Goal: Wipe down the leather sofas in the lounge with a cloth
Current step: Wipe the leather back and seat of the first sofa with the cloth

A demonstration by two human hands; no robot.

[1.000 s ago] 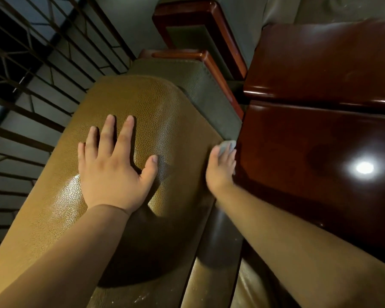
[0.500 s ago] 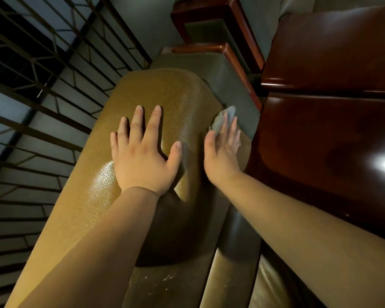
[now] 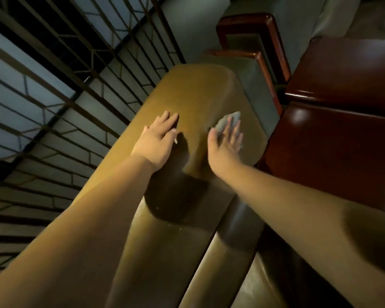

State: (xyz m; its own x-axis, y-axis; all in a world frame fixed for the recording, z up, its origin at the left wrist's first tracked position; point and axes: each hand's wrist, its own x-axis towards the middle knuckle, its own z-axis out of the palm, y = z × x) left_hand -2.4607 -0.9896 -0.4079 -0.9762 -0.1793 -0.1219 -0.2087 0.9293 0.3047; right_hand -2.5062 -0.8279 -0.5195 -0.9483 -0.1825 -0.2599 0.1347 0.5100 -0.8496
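A tan leather sofa back (image 3: 196, 96) runs from the lower left up to the middle of the view. My left hand (image 3: 157, 141) rests flat on its top with fingers straight. My right hand (image 3: 226, 143) presses a small grey cloth (image 3: 226, 122) against the sofa's right face with straight fingers; only the cloth's upper edge shows past my fingertips. Darker leather cushions (image 3: 236, 252) lie below my right forearm.
A dark red polished wooden table (image 3: 333, 152) stands close on the right. A second sofa armrest with red wooden trim (image 3: 262, 70) sits behind the tan back. A metal window grille (image 3: 53, 74) fills the left side.
Both hands have moved farther along the sofa back, away from me. My right hand with the cloth has slid up from the gap by the table onto the leather's side face.
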